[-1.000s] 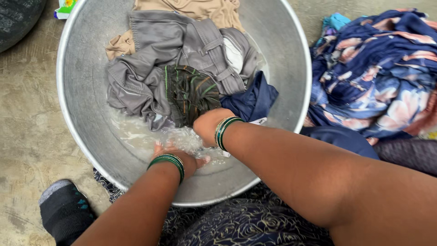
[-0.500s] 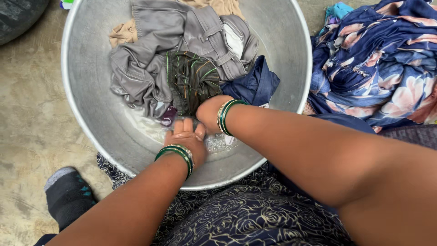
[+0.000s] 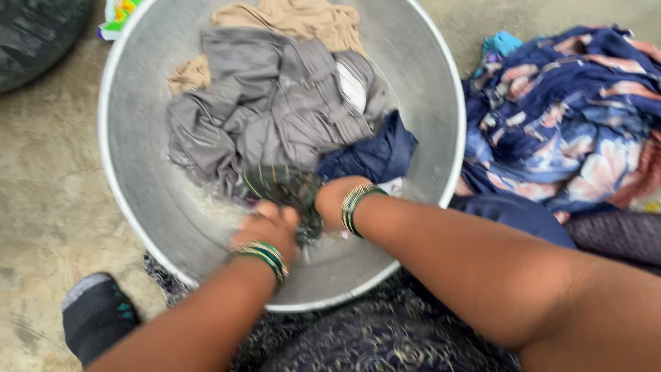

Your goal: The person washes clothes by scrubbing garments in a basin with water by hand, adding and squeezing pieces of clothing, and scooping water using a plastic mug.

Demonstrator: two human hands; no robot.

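Observation:
A wide metal basin (image 3: 131, 172) on the ground holds wet clothes and soapy water. My left hand (image 3: 265, 227) and my right hand (image 3: 332, 198), both with green bangles at the wrist, grip a dark striped cloth (image 3: 292, 191) between them at the basin's near side. Behind it lie a grey garment (image 3: 275, 110), a beige cloth (image 3: 296, 17) and a navy cloth (image 3: 375, 155). The picture is blurred by motion.
A heap of navy floral fabric (image 3: 564, 117) lies on the ground to the right of the basin. A dark sock-like item (image 3: 96, 313) sits at the lower left. A dark round object (image 3: 34, 34) fills the top left corner on the concrete floor.
Both hands have closed on the dark striped cloth and bunched it up near the basin's front. The left hand rose out of the soapy water. The view shifted slightly.

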